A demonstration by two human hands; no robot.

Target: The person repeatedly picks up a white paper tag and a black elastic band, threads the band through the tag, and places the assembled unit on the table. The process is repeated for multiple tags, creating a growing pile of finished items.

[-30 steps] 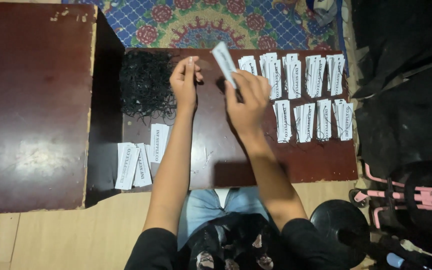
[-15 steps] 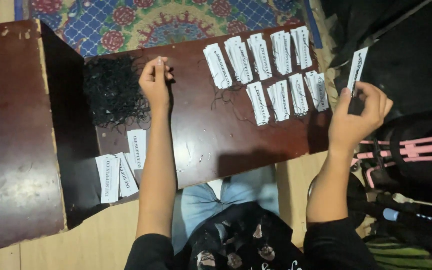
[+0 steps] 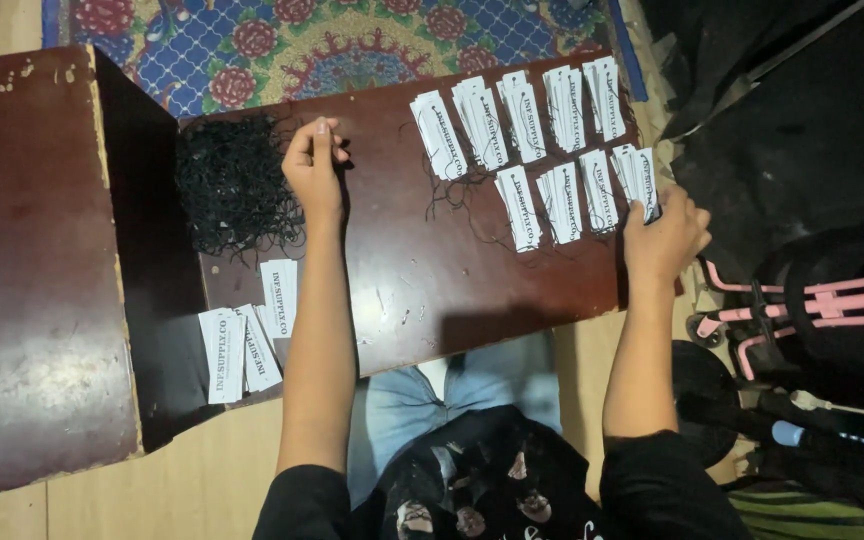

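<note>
Hands [image 3: 314, 165] on strings [image 3: 235, 185] (tags [image 3: 637, 178])

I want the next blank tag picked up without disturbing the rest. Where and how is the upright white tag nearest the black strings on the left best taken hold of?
Judging by how it lies, grip the upright white tag at its top short edge, coming from the side of the black strings. That end is bare on the dark table, while its lower end meets the other blank tags. The left hand is nearest.

White paper tags [image 3: 542, 130] in rows right; loose tags [image 3: 247, 335] left.
</note>
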